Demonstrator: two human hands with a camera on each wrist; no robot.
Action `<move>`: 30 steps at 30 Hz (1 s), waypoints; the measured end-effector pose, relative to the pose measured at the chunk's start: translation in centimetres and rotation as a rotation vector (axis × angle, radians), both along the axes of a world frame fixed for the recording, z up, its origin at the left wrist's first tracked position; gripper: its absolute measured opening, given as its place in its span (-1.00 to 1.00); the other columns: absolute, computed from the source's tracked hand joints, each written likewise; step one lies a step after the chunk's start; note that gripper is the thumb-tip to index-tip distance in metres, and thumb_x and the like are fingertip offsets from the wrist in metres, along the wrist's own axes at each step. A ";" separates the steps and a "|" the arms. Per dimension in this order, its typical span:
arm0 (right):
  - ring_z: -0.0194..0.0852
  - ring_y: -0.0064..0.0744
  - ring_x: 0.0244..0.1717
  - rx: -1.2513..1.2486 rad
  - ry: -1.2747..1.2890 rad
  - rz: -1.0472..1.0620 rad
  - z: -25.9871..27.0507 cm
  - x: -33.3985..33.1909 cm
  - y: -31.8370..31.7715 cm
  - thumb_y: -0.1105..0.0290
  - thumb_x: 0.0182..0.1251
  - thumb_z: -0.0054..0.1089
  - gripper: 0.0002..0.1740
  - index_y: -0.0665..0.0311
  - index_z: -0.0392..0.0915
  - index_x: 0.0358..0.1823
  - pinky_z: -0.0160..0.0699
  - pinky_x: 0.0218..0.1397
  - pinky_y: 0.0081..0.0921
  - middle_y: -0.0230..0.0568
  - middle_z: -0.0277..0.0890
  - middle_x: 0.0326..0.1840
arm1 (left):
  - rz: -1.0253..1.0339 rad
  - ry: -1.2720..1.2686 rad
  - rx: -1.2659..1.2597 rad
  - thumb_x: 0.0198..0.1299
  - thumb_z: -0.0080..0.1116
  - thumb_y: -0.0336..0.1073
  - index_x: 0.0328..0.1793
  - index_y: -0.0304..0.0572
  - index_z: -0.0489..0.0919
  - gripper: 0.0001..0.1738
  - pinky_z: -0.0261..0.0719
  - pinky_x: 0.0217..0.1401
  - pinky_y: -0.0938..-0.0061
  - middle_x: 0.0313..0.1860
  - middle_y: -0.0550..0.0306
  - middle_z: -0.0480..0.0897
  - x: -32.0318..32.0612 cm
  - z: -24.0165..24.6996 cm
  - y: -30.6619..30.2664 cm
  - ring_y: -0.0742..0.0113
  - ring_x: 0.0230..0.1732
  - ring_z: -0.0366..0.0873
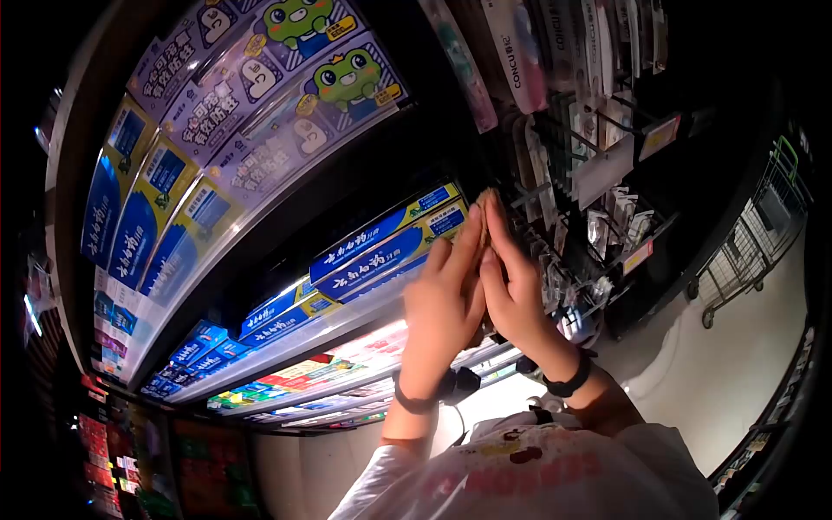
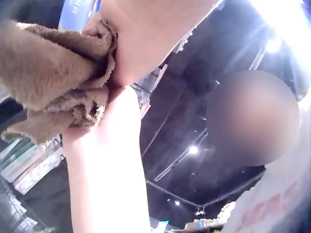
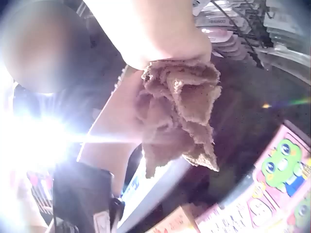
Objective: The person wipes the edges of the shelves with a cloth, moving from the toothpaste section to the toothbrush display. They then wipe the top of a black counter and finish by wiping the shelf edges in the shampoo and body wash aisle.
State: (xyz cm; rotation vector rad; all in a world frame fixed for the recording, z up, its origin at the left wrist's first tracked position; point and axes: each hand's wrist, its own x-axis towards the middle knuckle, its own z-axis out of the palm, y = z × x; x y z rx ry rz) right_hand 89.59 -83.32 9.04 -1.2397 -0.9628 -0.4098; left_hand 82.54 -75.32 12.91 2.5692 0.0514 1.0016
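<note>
A crumpled brown cloth (image 2: 43, 68) is bunched up between my two hands. In the head view they meet in front of the shelves, and only a thin strip of the cloth shows between the fingers. My left hand (image 1: 444, 299) holds it from the left side, and my right hand (image 1: 517, 290) grips it from the right with its thumb alongside the fingers. Loose folds of the cloth (image 3: 182, 107) hang out below the palm in the right wrist view. Just left of the hands lie blue toothpaste boxes (image 1: 373, 260).
Purple boxes with a green frog (image 1: 269, 130) fill the shelf at the upper left. A shelf edge (image 1: 286, 325) runs beneath the toothpaste. Hooks with packaged toothbrushes (image 1: 516, 52) stick out at the right. A shopping cart (image 1: 737, 251) stands on the floor (image 1: 719, 364) farther right.
</note>
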 end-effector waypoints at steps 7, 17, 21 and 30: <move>0.14 0.10 0.35 0.115 -0.042 0.063 2.8 0.7 0.7 0.55 0.30 -0.20 -0.37 0.41 -0.05 0.42 0.28 0.27 -0.37 0.28 0.05 0.38 | 0.012 -0.292 0.191 0.00 0.19 -0.43 0.27 -0.05 0.44 -0.40 0.39 -0.53 0.44 -0.41 0.06 0.39 0.8 1.6 0.6 0.18 -0.53 0.41; 0.21 0.11 0.29 0.045 -0.132 -0.064 3.1 0.6 0.6 0.60 0.24 -0.16 -0.34 0.37 -0.01 0.41 0.35 0.24 -0.32 0.23 0.10 0.37 | 0.028 -0.225 0.099 0.10 0.10 -0.52 0.25 -0.33 0.42 -0.49 0.30 -0.42 0.52 -0.42 -0.02 0.39 0.1 1.1 -0.3 0.21 -0.44 0.34; 0.04 -0.05 0.42 -0.002 -0.101 0.087 7.2 0.8 0.6 0.67 0.25 -0.23 -0.34 0.34 -0.01 0.43 0.16 0.34 -0.45 0.08 0.00 0.46 | 0.077 -0.195 0.041 0.07 0.06 -0.51 0.37 -0.28 0.26 -0.35 0.38 -0.29 0.41 -0.20 -0.09 0.46 -0.2 4.5 -0.6 0.07 -0.32 0.38; 0.38 0.07 0.12 -0.009 -0.268 -0.089 5.5 1.6 0.2 0.61 0.22 -0.15 -0.37 0.22 0.13 0.39 0.52 0.01 -0.37 0.05 0.23 0.31 | 0.011 -0.147 0.084 0.06 0.03 -0.49 0.48 -0.09 0.10 -0.21 0.46 -0.47 0.21 -0.15 -0.18 0.37 -0.2 1.6 -0.2 -0.15 -0.40 0.48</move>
